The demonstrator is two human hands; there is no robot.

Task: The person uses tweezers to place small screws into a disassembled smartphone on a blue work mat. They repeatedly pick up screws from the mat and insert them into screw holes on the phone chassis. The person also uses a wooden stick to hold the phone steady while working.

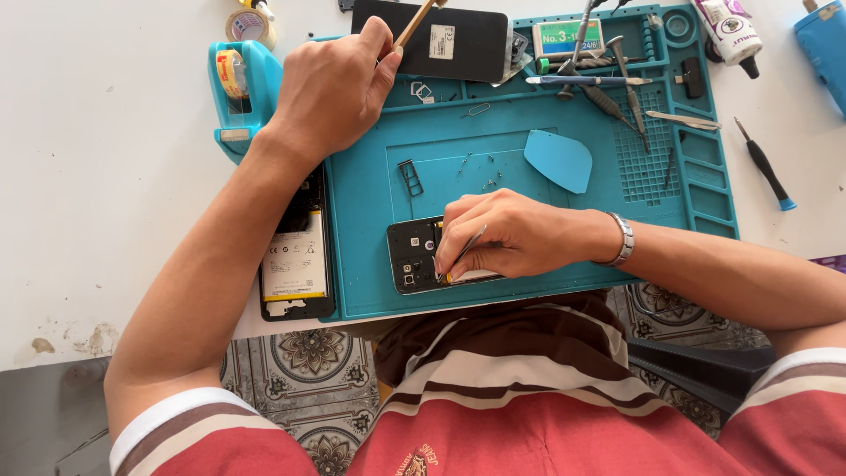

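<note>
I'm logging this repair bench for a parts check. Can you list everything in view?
repair mat: 1, teal, centre of table
phone part: 1, black, mat's front edge
opened phone: 1, black with white battery, left of mat
dark panel: 1, black, mat's far edge
pry pick: 1, blue, on mat
tape dispenser: 1, teal, far left
screwdriver: 1, black and blue, right of mat
left hand: grip on wooden stick
right hand: grip on tweezers

The left hand (335, 88) reaches far forward on an outstretched arm, fingers curled into a loose fist with thumb and forefinger pinched; the right hand (507, 236) sits near the body, forearm crossing inward, fingertips pinched together and pointing down.
</note>
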